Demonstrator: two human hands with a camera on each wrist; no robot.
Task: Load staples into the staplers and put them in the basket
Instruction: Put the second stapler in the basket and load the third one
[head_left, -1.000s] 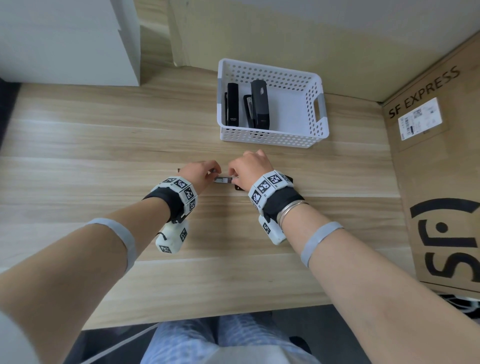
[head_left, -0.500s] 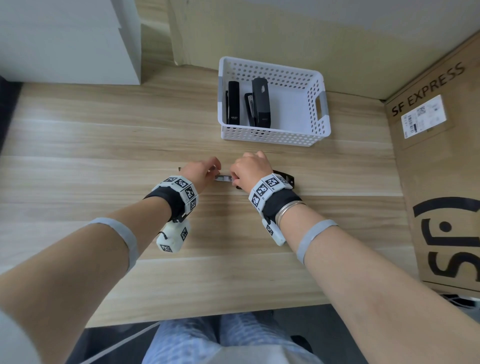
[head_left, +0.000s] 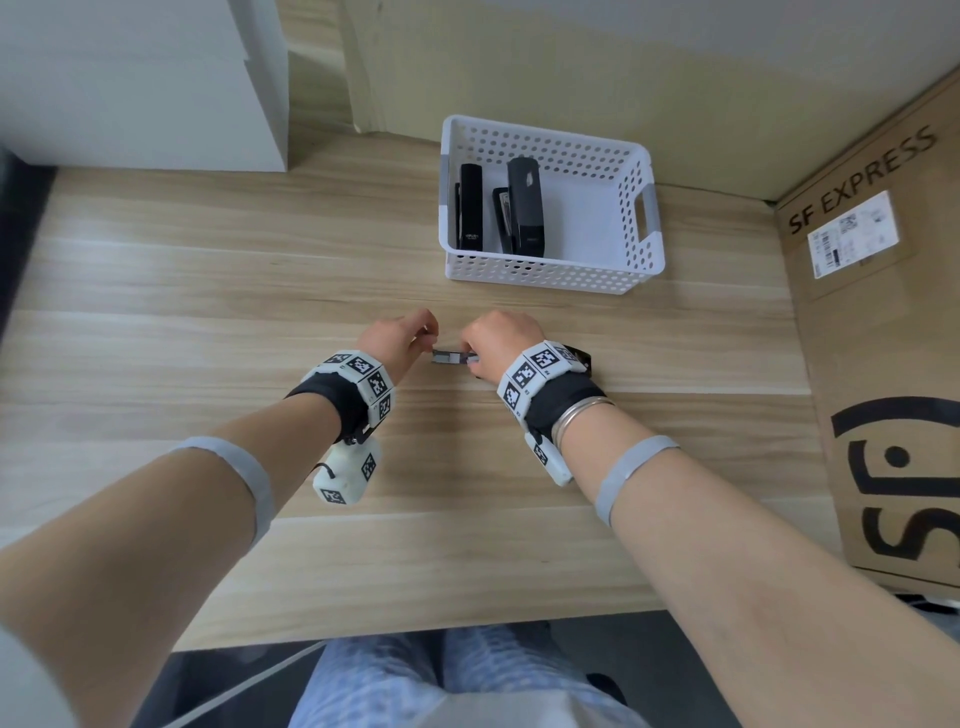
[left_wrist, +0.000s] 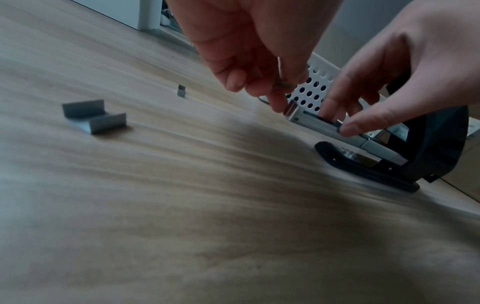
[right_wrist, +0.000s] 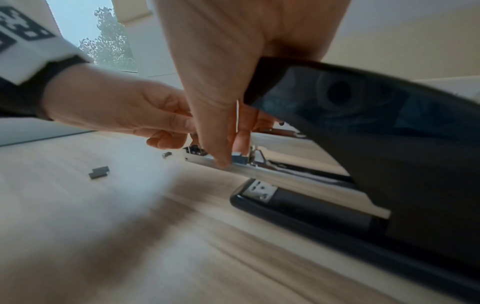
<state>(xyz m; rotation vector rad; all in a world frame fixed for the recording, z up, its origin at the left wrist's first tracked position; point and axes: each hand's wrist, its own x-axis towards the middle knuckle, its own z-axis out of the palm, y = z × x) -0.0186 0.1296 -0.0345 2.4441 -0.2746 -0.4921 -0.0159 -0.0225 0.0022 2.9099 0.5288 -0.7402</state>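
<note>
While the one open stapler (right_wrist: 363, 164) lies on the wooden table (head_left: 208, 322), the right hand (head_left: 498, 340) pinches its metal staple channel (left_wrist: 332, 127) and the left hand (head_left: 397, 338) pinches something small above its tip. Two loose staple strips (left_wrist: 94, 117) lie nearby. Farther off, the white basket (head_left: 550, 273) holds two black staplers (head_left: 524, 208). One cardboard box (head_left: 883, 312) reads "SF EXPRESS".

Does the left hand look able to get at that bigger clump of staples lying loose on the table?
Probably yes. The staple strip lies in the open on the table, with nothing on or around it, beside the left hand. But its fingers seem to be pinching something small at the open stapler, so it would need to let go first.
</note>
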